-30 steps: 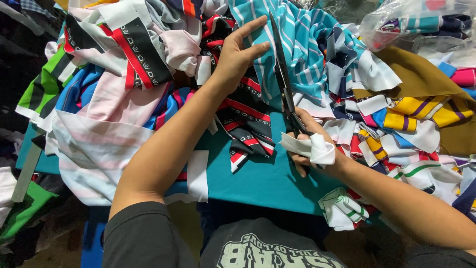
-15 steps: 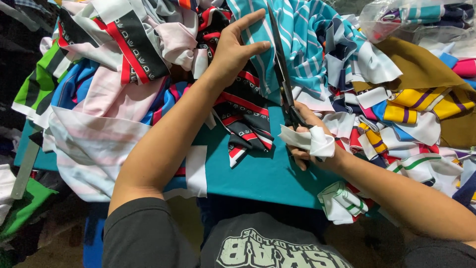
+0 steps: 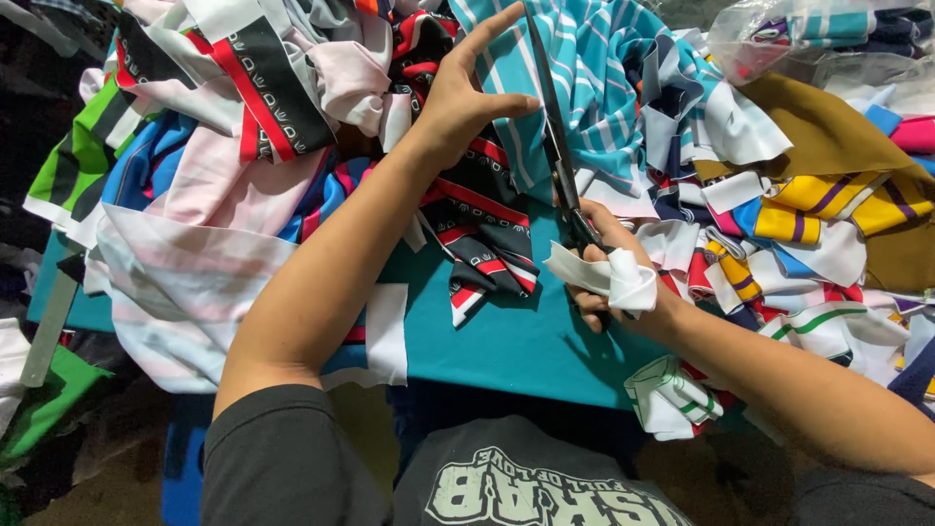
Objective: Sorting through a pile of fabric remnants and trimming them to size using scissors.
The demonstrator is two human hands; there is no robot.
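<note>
Here, nearest the camera, the right hand (image 3: 609,278) is closed through the handles of a pair of long dark scissors (image 3: 557,146), with a strip of white cloth (image 3: 606,276) wrapped round the grip as padding. The blades run away from the body, up across the teal tabletop (image 3: 516,331) and into the teal-and-white striped fabric (image 3: 584,88); whether they stand parted or closed I cannot tell from this angle. Further out, the left hand (image 3: 463,97) lies spread on the striped fabric just left of the blades, thumb pointing toward them, pressing the cloth flat without gripping it. To cut well here, it seems wise to keep that thumb clear of the blade line (it sits close) and to hold the cloth taut right beside the cut, so the fabric does not bunch or fold under. A black, red and white patterned piece (image 3: 482,244) lies between the forearms, and heaps of mixed offcuts crowd both sides, with yellow striped scraps (image 3: 828,205) and a brown cloth (image 3: 828,127) at the right. Loose scraps near the blades could snag, so the cut likely wants long, steady strokes.
</note>
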